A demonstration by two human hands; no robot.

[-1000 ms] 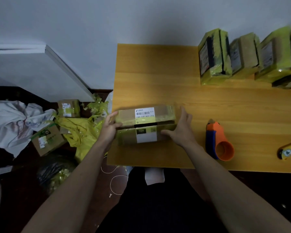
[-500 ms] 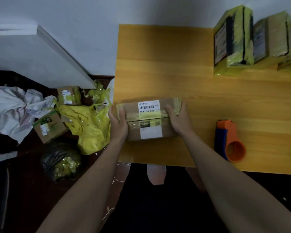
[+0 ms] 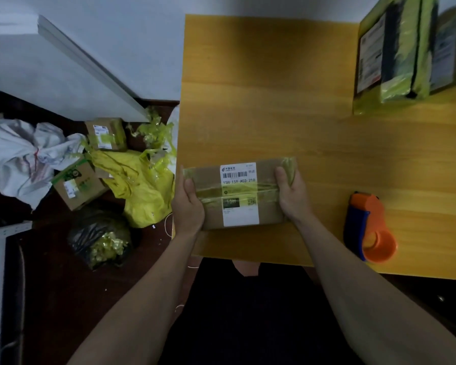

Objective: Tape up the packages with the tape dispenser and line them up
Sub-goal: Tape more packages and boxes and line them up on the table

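A brown cardboard package (image 3: 238,194) with white barcode labels and yellow-green tape lies flat near the front left corner of the wooden table (image 3: 287,106). My left hand (image 3: 188,206) grips its left end, thumb on top. My right hand (image 3: 291,192) grips its right end, thumb on the top face. The orange and blue tape dispenser (image 3: 369,227) lies on the table to the right of the package, untouched. Taped packages (image 3: 395,54) stand upright in a row at the back right of the table.
On the dark floor to the left lie two small boxes (image 3: 75,184), a yellow bag (image 3: 140,188) with tape scraps, a white sack (image 3: 19,159) and a black bag (image 3: 100,235). A white board (image 3: 71,64) leans against the wall.
The package's flaps have come down flat and both hands now hold its ends. The view has shifted left, so the row of packages and the dispenser sit further right.
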